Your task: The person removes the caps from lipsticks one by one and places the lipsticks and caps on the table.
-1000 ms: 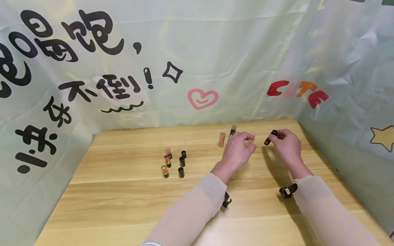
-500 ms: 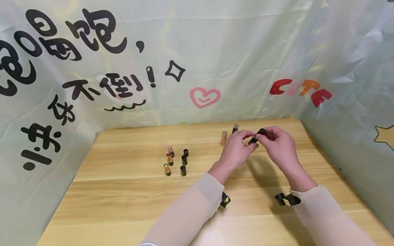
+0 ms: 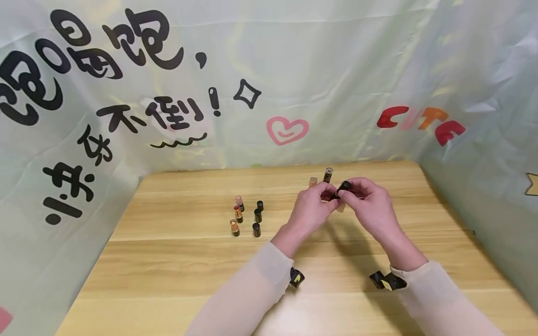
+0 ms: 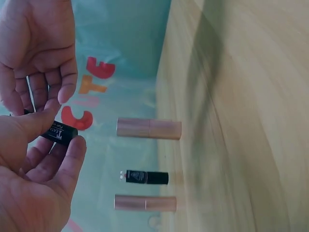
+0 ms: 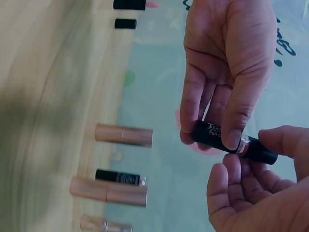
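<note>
Both hands hold a black lipstick tube (image 5: 207, 137) above the table's back right part. My left hand (image 3: 306, 211) pinches its lettered end between thumb and fingers, as the right wrist view shows. My right hand (image 3: 373, 212) pinches the plain black end, and a narrow light band shows between the two ends. Below the hands stand a rose-gold tube (image 4: 148, 128), a small black tube (image 4: 147, 177) with a clear tip and a second rose-gold tube (image 4: 145, 203). In the head view the hands partly cover these rose-gold tubes.
Left of the hands stand three uncapped lipsticks, pink (image 3: 240, 203), red (image 3: 238, 214) and orange (image 3: 234, 227). Beside them are three black caps (image 3: 258, 215) in a row. A printed cloth (image 3: 344, 79) hangs behind the wooden table (image 3: 168, 270).
My right hand has brought the black lipstick tube leftward to my left hand, which was empty and now grips its other end. The head view has shifted slightly.
</note>
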Demonstrator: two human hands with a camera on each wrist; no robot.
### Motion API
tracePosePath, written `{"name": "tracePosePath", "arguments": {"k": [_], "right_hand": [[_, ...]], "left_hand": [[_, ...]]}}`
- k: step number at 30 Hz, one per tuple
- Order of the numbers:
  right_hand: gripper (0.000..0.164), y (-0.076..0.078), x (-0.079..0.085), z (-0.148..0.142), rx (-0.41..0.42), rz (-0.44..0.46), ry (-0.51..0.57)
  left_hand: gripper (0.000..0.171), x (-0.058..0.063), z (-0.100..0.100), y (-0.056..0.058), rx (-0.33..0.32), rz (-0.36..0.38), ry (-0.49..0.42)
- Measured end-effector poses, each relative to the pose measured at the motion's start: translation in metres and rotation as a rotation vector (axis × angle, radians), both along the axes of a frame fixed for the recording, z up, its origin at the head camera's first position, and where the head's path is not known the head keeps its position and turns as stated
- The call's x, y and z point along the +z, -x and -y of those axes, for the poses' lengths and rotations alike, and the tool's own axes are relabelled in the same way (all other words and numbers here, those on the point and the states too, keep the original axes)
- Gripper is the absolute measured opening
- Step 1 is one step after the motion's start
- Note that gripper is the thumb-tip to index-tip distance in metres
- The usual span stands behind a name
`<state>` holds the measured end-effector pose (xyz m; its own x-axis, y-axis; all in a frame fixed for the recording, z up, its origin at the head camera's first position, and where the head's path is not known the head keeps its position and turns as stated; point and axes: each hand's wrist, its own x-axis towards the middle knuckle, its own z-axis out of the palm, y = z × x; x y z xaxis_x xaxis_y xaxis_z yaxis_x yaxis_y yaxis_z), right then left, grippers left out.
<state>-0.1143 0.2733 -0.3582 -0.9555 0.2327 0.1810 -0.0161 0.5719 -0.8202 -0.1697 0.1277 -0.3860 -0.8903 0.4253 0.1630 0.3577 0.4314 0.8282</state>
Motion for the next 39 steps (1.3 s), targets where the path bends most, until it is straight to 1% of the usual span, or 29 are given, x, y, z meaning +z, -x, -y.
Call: {"name": "tracePosePath", "arguments": {"k": [3,7,12,17,21,24,26,31,35,39], "right_hand": [[0.034,-0.001,-0.003,0.008,0.038,-0.004,0.031],[0.036,-0.002,-0.007,0.019,0.085,-0.024,0.034],[0.031,-0.007,-0.012,0.033,0.152,-0.036,0.024],[0.025,-0.012,-0.018,0.051,0.203,-0.034,0.048],[0.022,-0.014,-0.027,0.067,0.241,-0.025,0.091],[0.022,-0.015,-0.034,0.078,0.256,-0.01,0.129],[0.023,-0.014,-0.037,0.084,0.258,0.004,0.152],[0.027,-0.016,-0.04,0.092,0.264,0.041,0.215],[0.025,-0.017,-0.04,0.096,0.277,0.033,0.259],[0.022,-0.019,-0.04,0.1,0.281,0.012,0.269]], "left_hand": [[0.014,0.0,0.011,-0.003,0.005,0.026,-0.011],[0.014,0.0,0.027,-0.008,-0.005,0.05,-0.024],[0.019,-0.001,0.049,-0.017,-0.03,0.041,0.006],[0.025,-0.007,0.073,-0.025,-0.053,0.025,0.043],[0.026,-0.014,0.092,-0.031,-0.052,0.029,0.073],[0.026,-0.019,0.105,-0.034,-0.056,0.021,0.089],[0.025,-0.02,0.113,-0.035,-0.066,0.02,0.085],[0.022,-0.019,0.127,-0.038,-0.095,0.051,0.063],[0.023,-0.017,0.132,-0.039,-0.1,0.051,0.067],[0.025,-0.017,0.137,-0.04,-0.107,0.045,0.067]]}}
